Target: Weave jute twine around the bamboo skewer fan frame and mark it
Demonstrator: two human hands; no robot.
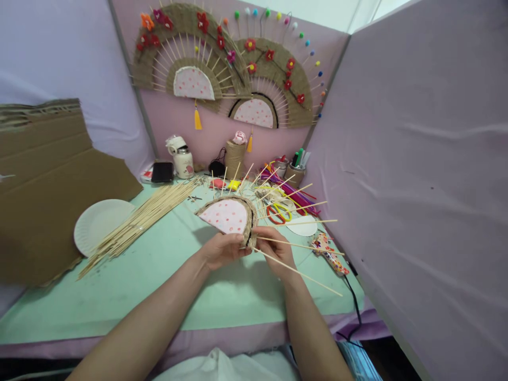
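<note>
Head view: brown woven half-disc with a pink-spotted white panel [224,217] is in both hands, over the mint-green tabletop [222,312]. Taking that half-disc as reference.

Long axis = its straight edge, running from far left to near right. Straight edge faces left and toward the wearer; curved rim faces away and right. Thin pale wooden sticks [309,278] fan out from the rim: left ones point away, right ones swing sideways, nearest one slants right and toward the wearer. Black band runs just inside the rim on the right.

Left hand [222,250]: gripping the near-right corner, thumb on the face, fingers underneath. Right hand [278,254]: fingers bent against the rim by the nearest sticks; can't tell if it pinches a stick or the rim.

Left of half-disc: loose bundle of pale wooden sticks [146,218], partly over a white ridged paper plate [93,223]; brown cardboard sheet [43,201] farther left. Right: red-and-yellow-handled scissors [278,214], white oval piece [305,226], flower-patterned glue gun [331,255]. Behind and above: two large brown half-round fans [180,24].
</note>
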